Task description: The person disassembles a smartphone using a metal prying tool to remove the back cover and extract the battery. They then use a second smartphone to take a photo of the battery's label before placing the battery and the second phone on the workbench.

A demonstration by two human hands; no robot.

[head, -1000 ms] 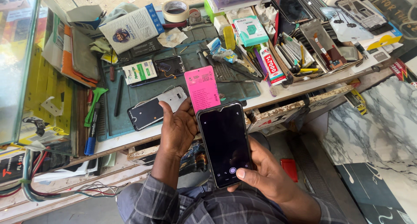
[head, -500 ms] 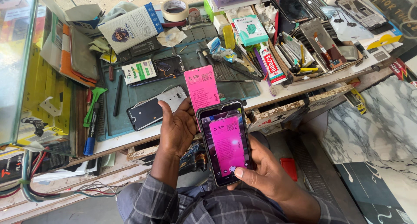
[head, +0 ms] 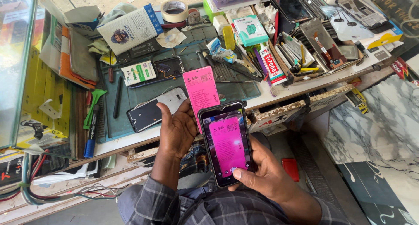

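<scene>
My right hand (head: 266,175) grips a black smartphone (head: 226,143) upright, thumb resting near the bottom of its lit screen. The screen displays a pink card. My left hand (head: 176,130) holds up that pink card (head: 201,90) just behind the phone's top edge, over the front of a dark green work mat (head: 131,100). A phone lying face down with a white and black back (head: 155,109) rests on the mat right beside my left hand's fingers.
The cluttered bench holds a tape roll (head: 174,9), a white booklet (head: 130,29), a teal box (head: 249,30), a glue tube (head: 271,63), a tray of tools and parts (head: 307,50), a blue marker (head: 90,133) and a glass case (head: 15,63) at left. Marble floor lies right.
The phone's screen was dark a second ago; it now glows with a pink card image. Both hands and the card have stayed nearly still.
</scene>
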